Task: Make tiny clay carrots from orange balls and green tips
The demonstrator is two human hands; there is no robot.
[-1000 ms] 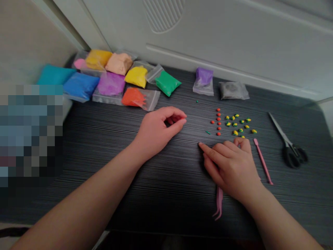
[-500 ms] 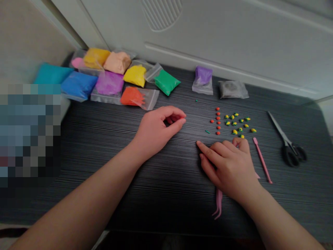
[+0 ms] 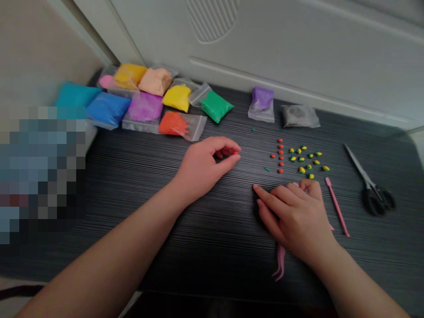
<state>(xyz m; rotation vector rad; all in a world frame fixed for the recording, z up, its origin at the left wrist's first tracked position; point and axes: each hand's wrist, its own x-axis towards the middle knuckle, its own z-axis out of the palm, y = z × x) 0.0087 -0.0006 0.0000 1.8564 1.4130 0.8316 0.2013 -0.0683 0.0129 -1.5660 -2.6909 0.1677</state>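
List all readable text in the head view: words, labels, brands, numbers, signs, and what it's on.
No readable text anywhere.
Green bag, grey bag: no legible print.
Scissors, pink tweezers, pink stick: any marking is too small or blurred to read.
Left-edge patch: pixelated, can't tell.

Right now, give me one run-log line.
left hand: pinching small red piece | right hand: over pink tweezers, grip unclear | beside it: pink stick

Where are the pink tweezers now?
In the head view, low and right of centre: the pink tweezers are partly hidden by the right hand, bent tips toward the near edge of the table, left of the pink stick.
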